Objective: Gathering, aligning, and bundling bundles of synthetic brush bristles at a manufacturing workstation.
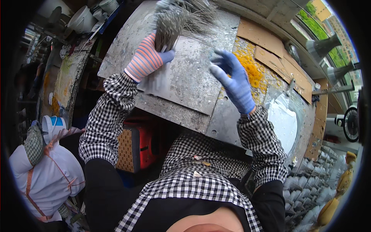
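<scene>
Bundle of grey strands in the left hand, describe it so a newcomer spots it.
Find the big grey worktable, then the left hand in a striped glove toward its far side. That hand grips the bundle of grey strands; being held sets it apart from loose strands to its right.

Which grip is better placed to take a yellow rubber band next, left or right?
The right grip, likely: it looks open and empty, close beside the loose yellow rubber bands. The left grip holds a bundle of thin grey wires, farther from the bands.
</scene>
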`<action>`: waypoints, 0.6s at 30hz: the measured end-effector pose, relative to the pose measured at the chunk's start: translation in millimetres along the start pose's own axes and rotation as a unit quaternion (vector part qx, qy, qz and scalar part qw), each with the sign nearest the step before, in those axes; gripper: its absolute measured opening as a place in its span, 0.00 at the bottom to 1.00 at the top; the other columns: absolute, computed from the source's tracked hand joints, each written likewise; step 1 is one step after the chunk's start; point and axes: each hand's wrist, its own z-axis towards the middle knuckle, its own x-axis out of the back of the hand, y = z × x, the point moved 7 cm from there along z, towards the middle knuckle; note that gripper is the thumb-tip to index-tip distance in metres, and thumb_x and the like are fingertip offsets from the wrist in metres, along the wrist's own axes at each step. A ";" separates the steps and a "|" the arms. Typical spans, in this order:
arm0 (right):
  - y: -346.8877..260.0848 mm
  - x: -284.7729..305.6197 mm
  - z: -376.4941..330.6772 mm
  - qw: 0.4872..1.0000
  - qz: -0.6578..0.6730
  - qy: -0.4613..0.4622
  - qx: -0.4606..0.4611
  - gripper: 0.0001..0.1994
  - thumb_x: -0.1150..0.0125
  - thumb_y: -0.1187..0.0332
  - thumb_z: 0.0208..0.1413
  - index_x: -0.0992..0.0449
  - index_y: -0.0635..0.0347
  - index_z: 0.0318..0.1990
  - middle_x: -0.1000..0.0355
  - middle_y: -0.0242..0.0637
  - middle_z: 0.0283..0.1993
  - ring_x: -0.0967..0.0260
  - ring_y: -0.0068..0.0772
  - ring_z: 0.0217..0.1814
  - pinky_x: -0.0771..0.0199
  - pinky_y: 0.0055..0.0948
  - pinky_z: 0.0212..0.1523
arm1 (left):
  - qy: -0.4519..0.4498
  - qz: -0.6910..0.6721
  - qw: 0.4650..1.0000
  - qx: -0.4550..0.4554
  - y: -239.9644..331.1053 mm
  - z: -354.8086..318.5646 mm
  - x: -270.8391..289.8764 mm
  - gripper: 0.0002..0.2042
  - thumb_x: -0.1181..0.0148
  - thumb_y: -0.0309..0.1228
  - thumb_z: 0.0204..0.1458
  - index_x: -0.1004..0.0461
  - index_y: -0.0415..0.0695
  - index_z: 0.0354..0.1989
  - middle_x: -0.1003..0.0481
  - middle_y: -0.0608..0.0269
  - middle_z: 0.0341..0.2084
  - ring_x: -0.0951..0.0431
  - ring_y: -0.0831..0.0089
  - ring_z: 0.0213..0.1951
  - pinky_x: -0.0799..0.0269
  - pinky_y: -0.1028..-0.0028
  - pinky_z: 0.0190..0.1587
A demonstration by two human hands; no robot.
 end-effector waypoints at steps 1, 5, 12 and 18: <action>-18.6 -11.0 1.3 0.997 -0.052 -0.023 0.045 0.40 0.23 0.58 0.52 0.38 0.61 0.69 0.26 0.47 0.59 0.26 0.35 0.58 0.25 0.32 0.59 | -0.013 -0.116 0.993 -0.027 22.0 -2.4 -17.9 0.21 0.31 0.23 0.52 0.26 0.39 0.55 0.18 0.60 0.42 0.18 0.73 0.44 0.21 0.70 0.50; -39.7 -27.7 -13.2 0.989 -0.033 -0.048 0.138 0.68 0.14 0.50 0.36 0.62 0.59 0.78 0.33 0.51 0.69 0.36 0.48 0.72 0.31 0.41 0.68 | -0.060 -0.336 0.936 -0.090 79.2 -21.4 -94.2 0.17 0.30 0.20 0.52 0.22 0.40 0.50 0.18 0.63 0.41 0.19 0.74 0.45 0.23 0.70 0.52; 77.2 5.6 -70.1 0.989 -0.143 0.007 0.029 0.48 0.21 0.61 0.44 0.43 0.60 0.72 0.23 0.49 0.56 0.21 0.49 0.54 0.22 0.39 0.57 | -0.103 -0.222 0.968 -0.048 4.1 -56.9 -182.3 0.35 0.19 0.39 0.43 0.28 0.39 0.59 0.22 0.58 0.50 0.23 0.71 0.54 0.27 0.68 0.59; 59.7 11.9 -85.5 0.971 -0.203 0.011 0.128 0.40 0.21 0.64 0.43 0.35 0.64 0.65 0.26 0.45 0.60 0.27 0.39 0.62 0.26 0.35 0.61 | -0.036 -0.115 0.979 -0.163 45.5 -66.7 -192.2 0.24 0.26 0.27 0.49 0.26 0.40 0.55 0.20 0.61 0.47 0.21 0.74 0.50 0.25 0.68 0.56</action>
